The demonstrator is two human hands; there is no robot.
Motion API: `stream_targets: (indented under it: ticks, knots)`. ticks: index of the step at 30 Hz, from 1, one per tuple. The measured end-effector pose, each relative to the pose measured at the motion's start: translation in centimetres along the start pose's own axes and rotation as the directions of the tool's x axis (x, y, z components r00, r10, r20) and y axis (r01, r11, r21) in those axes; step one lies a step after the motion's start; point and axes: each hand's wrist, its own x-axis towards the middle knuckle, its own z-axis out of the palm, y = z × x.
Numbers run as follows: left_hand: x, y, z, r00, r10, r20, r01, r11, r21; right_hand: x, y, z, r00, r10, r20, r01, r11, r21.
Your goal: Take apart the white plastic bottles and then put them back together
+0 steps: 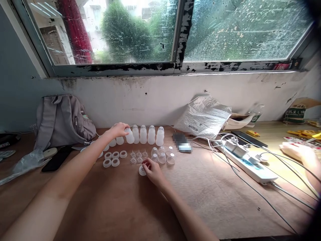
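My left hand point(118, 130) reaches to the back of the table, its fingers closed on the upper part of a frosted baby bottle point(129, 137). To its right stand several similar bottles point(143, 135) with clear caps on. Bottle bodies without caps point(112, 143) stand partly behind my left forearm. My right hand point(152, 171) is at the front, fingertips pinched at a white collar ring point(142, 171) on the table. Between the hands lie loose collar rings point(115, 154) and clear teats point(138, 154). Several clear dome caps point(162, 158) stand just beyond my right hand.
A grey backpack point(62, 120) and a dark phone point(57, 159) are at left. Right of the caps lie a silver foil bag point(204, 115) and a white power strip point(250, 164) with loose cables. Another person's hand point(292, 150) rests at far right under a lamp's light.
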Motion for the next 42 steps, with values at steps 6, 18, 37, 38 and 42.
stream_targets:
  ticks: [6, 18, 37, 38, 42]
  knots:
    - [2.9, -0.6, 2.3, 0.999, -0.033, 0.035, 0.031, 0.999, 0.045, 0.1, 0.3, -0.1, 1.0, 0.006, 0.022, -0.006, 1.0, -0.005]
    - [2.8, -1.2, 4.3, 0.998, -0.05, -0.025, 0.05, 0.998, 0.024, -0.2, 0.2, -0.2, 0.995, 0.021, 0.099, -0.004, 0.985, -0.17]
    - [-12.8, 9.9, 13.0, 0.919, -0.018, -0.394, -0.209, 0.826, -0.524, -0.1, 1.5, 0.4, 0.995, 0.041, 0.087, -0.014, 0.957, -0.289]
    - [-13.0, 10.1, 13.0, 0.934, 0.03, -0.357, -0.225, 0.823, -0.521, 0.0, 1.7, 0.5, 0.995, 0.037, 0.088, -0.011, 0.959, -0.282]
    - [-13.1, 10.1, 12.4, 0.954, 0.129, -0.27, -0.25, 0.839, -0.483, 0.3, 1.8, 0.5, 0.996, 0.039, 0.078, -0.016, 0.962, -0.271]
